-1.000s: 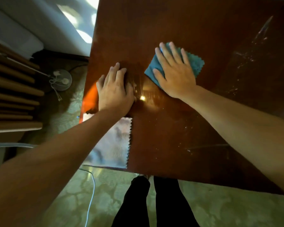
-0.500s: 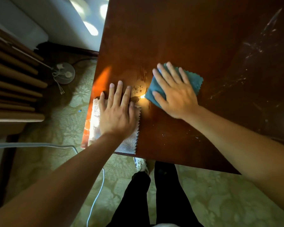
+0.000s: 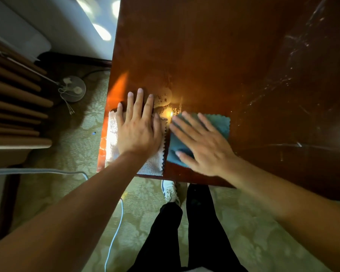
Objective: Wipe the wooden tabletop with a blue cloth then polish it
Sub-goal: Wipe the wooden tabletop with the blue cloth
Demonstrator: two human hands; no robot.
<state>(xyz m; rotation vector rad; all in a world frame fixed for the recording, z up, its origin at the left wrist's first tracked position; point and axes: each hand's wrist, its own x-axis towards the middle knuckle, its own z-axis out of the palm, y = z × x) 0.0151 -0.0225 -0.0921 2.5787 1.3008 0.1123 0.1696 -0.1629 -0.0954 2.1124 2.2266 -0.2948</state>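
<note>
My flat right hand point(image 3: 206, 146) has dragged the square blue microfibre cloth point(image 3: 221, 124) back to the near edge of the glossy wooden tabletop point(image 3: 214, 55). My left hand point(image 3: 139, 132), fingers straight, presses the white woven cloth point(image 3: 153, 165) alongside; wiping continues, polishing likely next.

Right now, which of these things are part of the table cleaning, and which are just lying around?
Part of the job:
- tabletop
- blue cloth, under the flat right hand
- white cloth, under the flat left hand; likely for polishing

Just lying about:
- white cable on the carpet
- round fan base by the wall
- slatted wooden furniture
</note>
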